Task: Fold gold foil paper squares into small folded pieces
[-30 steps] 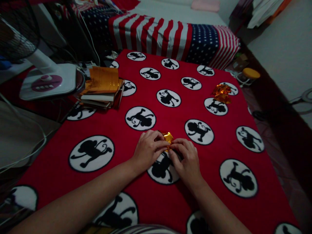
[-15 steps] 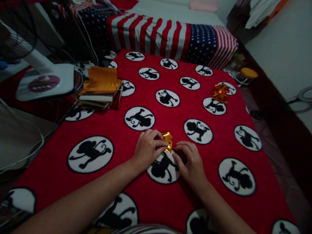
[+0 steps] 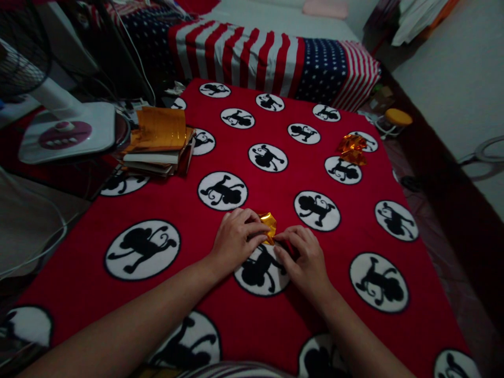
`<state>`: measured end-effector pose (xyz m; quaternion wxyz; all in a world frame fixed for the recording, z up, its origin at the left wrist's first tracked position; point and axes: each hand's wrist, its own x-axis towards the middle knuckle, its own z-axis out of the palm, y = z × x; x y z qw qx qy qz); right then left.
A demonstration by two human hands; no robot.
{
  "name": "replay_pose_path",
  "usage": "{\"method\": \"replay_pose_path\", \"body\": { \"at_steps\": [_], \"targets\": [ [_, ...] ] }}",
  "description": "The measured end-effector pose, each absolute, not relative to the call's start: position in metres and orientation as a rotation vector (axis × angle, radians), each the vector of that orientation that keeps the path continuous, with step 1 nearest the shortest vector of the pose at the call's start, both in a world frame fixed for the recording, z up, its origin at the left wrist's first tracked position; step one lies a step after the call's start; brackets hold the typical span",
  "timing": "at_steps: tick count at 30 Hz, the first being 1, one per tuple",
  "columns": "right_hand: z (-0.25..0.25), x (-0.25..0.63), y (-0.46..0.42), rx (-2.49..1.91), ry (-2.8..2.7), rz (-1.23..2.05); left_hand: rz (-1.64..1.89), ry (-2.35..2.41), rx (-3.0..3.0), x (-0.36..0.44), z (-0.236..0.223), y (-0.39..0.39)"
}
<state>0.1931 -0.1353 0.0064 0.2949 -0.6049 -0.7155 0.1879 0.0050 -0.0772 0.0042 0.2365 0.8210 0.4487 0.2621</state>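
Centrally, the left hand (image 3: 235, 237) pinches a small gold foil piece (image 3: 269, 222) on the red monkey-print blanket (image 3: 232, 152); the right hand (image 3: 306, 257) meets its corner, fingers curled, grip unclear.

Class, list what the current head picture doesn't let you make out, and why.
In the head view:
Left part of the gold foil: covered by fingers of the left hand.
Whether the right hand grips the foil: contact too small to tell.
Top of the fan: cut off by the picture's edge.
Lower sheets in the stack: hidden by the gold sheet on top.
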Motion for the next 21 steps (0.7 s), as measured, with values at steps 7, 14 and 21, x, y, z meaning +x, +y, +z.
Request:
{"method": "replay_pose_path", "body": {
  "at_steps": [7,14,21],
  "targets": [
    [0.0097,0.1892,-0.1294,-1.71,-1.912,0.551,0.695,1.228,2.222,0.0051,0.0059,-0.0763],
    [0.0132,0.188,-0.1286,-1.746,-1.917,0.589,0.688,1.205,2.168,0.0027,0.0078,-0.0756],
    [0.0141,0.1894,-0.129,-1.714,-1.959,0.571,0.695,1.161,2.171,0.0007,0.0061,-0.0757]
  ]
}}
